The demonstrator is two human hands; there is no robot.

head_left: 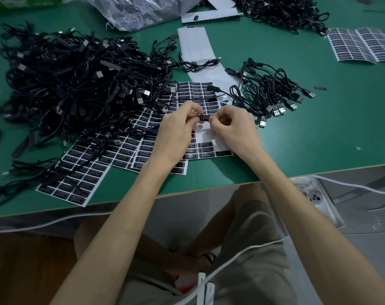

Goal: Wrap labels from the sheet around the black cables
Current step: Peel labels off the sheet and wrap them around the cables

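My left hand [178, 126] and my right hand [231, 126] meet over the label sheet [207, 148]. Between their fingertips they pinch a small black labelled piece of a cable [204, 117], one hand at each end. The cable's thin black lead [176, 95] runs up and away from my left hand. Rows of black labels with white print cover the sheet; part of it under my hands is bare white backing. A large tangle of black cables [77, 80] lies to the left, and a smaller bunch of black cables [270, 89] to the right.
More label sheets [81, 175] lie at the lower left, partly under cables, and another label sheet [360, 45] at the far right. Empty white backing strips [193, 45] and a clear plastic bag [138, 9] sit at the back. The green table's front edge [187, 190] runs below my forearms.
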